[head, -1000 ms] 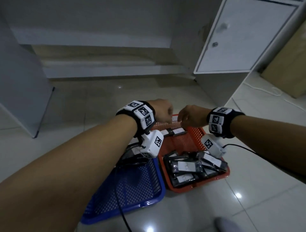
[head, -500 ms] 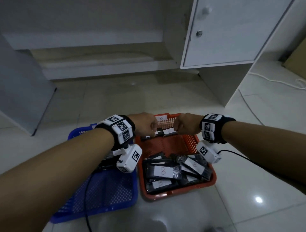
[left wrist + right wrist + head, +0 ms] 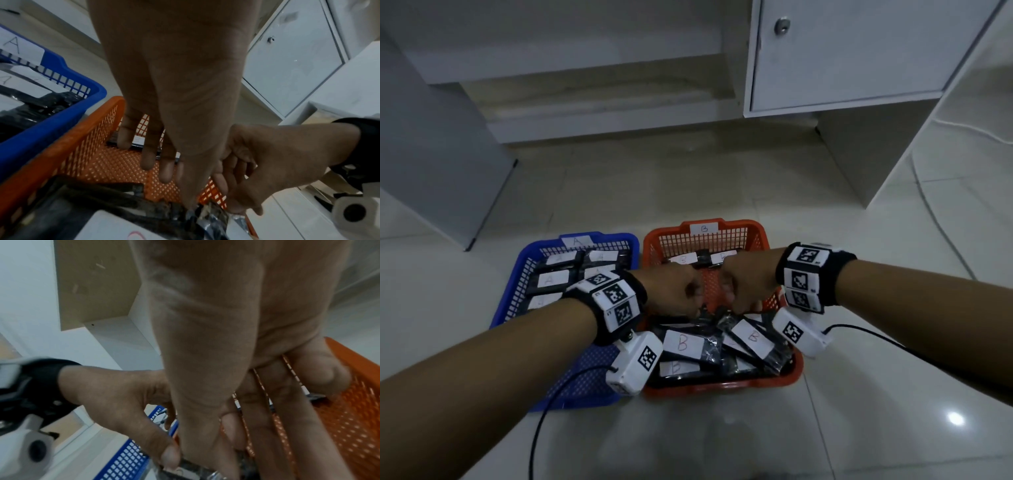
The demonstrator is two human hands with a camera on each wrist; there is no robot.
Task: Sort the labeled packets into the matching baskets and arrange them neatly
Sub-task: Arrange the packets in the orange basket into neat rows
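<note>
Since the earlier frame both hands had drawn back from the two packets at the far end of the orange basket to the loose heap at its near end, and the view had dipped to show more of the blue basket. The left hand and right hand met knuckle to knuckle over the heap, each pinching the crinkled edge of one black packet between thumb and fingertips — a shared grip that probably served to lift it flat and keep it square. The other fingers of both hands hung fairly straight. The packet lay at the top of the B-labelled pile, inside the basket tagged B. The two B packets at the far wall lay side by side, so the bare mesh between seemed kept for the next row. A-labelled packets lay in rows in the blue basket — sorting looked done, tidying remained.
</note>
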